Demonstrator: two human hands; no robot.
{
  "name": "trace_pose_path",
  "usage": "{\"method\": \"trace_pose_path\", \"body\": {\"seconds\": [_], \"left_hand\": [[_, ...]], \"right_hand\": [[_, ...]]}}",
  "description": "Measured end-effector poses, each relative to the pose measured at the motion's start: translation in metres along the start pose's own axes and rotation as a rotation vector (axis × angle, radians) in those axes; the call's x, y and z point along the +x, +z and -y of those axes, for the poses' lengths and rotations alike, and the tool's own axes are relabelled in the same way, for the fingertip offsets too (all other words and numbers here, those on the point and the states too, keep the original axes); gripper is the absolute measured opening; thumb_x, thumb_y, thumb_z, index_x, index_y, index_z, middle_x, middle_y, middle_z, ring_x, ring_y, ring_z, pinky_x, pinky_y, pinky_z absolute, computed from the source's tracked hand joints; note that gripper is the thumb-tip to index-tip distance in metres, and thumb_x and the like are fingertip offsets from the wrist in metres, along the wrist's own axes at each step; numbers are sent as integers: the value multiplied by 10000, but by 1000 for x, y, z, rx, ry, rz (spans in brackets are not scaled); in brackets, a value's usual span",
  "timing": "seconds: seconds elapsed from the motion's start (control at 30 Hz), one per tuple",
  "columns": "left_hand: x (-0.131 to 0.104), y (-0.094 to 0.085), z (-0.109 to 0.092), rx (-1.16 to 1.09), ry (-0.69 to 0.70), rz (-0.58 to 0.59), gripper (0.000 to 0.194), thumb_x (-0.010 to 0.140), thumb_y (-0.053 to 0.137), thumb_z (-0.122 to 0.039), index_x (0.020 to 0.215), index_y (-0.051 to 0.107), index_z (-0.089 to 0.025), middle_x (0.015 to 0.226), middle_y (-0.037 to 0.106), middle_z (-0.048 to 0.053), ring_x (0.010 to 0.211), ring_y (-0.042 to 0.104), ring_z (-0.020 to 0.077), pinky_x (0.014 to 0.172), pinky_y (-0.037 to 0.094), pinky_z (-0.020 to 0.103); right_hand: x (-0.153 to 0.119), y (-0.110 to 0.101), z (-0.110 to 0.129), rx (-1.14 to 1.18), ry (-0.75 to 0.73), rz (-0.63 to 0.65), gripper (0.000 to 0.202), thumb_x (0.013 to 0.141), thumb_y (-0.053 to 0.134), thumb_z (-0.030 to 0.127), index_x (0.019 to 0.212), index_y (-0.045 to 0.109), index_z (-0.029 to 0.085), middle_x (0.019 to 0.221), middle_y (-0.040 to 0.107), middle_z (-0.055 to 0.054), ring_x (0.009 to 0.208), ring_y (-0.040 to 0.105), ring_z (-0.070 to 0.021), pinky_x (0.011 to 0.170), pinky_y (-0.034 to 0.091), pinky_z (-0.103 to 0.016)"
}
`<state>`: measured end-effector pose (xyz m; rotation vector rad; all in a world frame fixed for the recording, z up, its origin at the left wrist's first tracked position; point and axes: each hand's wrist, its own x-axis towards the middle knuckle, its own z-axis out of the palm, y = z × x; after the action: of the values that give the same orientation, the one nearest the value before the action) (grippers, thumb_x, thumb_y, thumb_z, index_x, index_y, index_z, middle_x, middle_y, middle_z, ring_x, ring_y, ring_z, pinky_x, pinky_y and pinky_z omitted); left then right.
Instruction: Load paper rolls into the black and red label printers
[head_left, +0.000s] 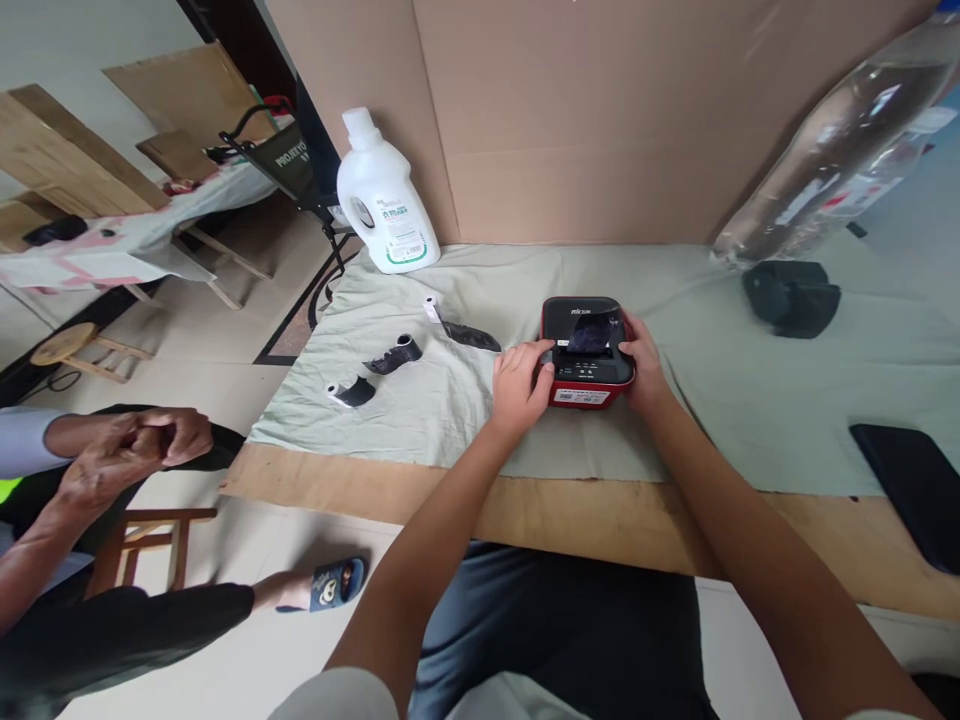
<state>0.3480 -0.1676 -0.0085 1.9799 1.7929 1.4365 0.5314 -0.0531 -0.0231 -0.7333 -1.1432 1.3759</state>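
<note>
A black and red label printer point(587, 372) sits on the cloth-covered table, with a dark strip point(592, 332) sticking out of its top. My left hand point(521, 380) holds the printer's left side, thumb and fingers at its edge. Against the right side my right hand point(641, 358) is wrapped, its thumb on the top edge. To the left lie three small rolls with dark strips: one point(431, 308) at the back, one point(405, 350) in the middle and one point(351, 392) nearer the front.
A white detergent bottle point(390, 205) stands at the back left, before a cardboard panel point(570, 120). At right are large clear bottles point(832, 150), a black object point(793, 298) and a black phone-like slab point(911, 490). A seated person's clasped hands point(142, 445) are at far left.
</note>
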Motion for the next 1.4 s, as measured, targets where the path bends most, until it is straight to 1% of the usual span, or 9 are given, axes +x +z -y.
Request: {"method": "trace_pose_path", "body": {"seconds": [0.5, 0.6, 0.7, 0.77, 0.83, 0.97, 1.07, 1.2, 1.4], "left_hand": [[-5, -1, 1, -80, 124, -64, 408, 1099, 376, -417, 1355, 614, -205, 1350, 719, 123, 1164, 650, 245, 1047, 484, 408], [8, -20, 15, 24, 70, -149, 344, 1080, 403, -365, 1257, 658, -216, 1332, 726, 117, 1215, 642, 256, 1083, 478, 430], [39, -59, 48, 245, -146, -264, 335, 1015, 422, -207, 1218, 689, -207, 1276, 733, 124, 1215, 630, 281, 1096, 472, 457], [67, -89, 77, 457, -314, -187, 428, 946, 460, -123, 1298, 690, -209, 1372, 694, 130, 1296, 589, 326, 1124, 445, 498], [95, -117, 103, 608, -431, 26, 586, 883, 501, -68, 1429, 639, -233, 1546, 585, 123, 1363, 553, 353, 1130, 439, 511], [133, -143, 131, 663, -404, 497, 565, 849, 629, -111, 1387, 686, -272, 1471, 647, 96, 1293, 605, 320, 1084, 492, 442], [143, -149, 123, 675, -355, 517, 355, 871, 670, -174, 1209, 770, -210, 1290, 727, 129, 1173, 636, 316, 1046, 504, 459], [128, -176, 89, 649, -302, 387, 336, 930, 641, -263, 1245, 748, -214, 1237, 731, 117, 1070, 662, 260, 1037, 509, 414], [34, -237, 41, 365, -347, 167, 372, 962, 581, -554, 1031, 760, -235, 660, 669, 19, 644, 639, 209, 746, 533, 354]], "right_hand": [[-9, -5, -13, -10, -91, -8, 473, 839, 688, 550, 1255, 719, 328, 1446, 694, -11, 1465, 546, -308, 1292, 378, -546], [-7, -6, -13, -12, -87, -8, 482, 845, 676, 572, 1263, 716, 336, 1444, 696, -8, 1457, 556, -308, 1289, 380, -556], [-5, -9, -15, -8, -82, 0, 454, 855, 677, 558, 1245, 725, 330, 1430, 704, -9, 1434, 581, -297, 1277, 400, -541], [-3, -10, -16, -4, -81, -1, 428, 864, 678, 545, 1232, 730, 332, 1409, 715, -9, 1410, 602, -288, 1257, 428, -526], [-2, -10, -17, 6, -71, -11, 413, 857, 689, 528, 1218, 733, 332, 1375, 731, -11, 1379, 625, -281, 1230, 460, -513], [1, -10, -17, 45, -42, -33, 412, 816, 726, 488, 1187, 743, 312, 1319, 752, -11, 1316, 658, -259, 1191, 491, -473], [2, -11, -17, 57, -30, -36, 432, 787, 740, 483, 1176, 742, 295, 1291, 755, -19, 1274, 671, -245, 1162, 506, -450], [3, -9, -16, 68, -22, -74, 470, 739, 759, 475, 1154, 739, 257, 1252, 755, -51, 1210, 679, -238, 1107, 529, -415], [3, -4, -13, 30, -12, -131, 443, 674, 739, 462, 1063, 742, 251, 1188, 764, -89, 1135, 693, -278, 1054, 530, -439]]}}
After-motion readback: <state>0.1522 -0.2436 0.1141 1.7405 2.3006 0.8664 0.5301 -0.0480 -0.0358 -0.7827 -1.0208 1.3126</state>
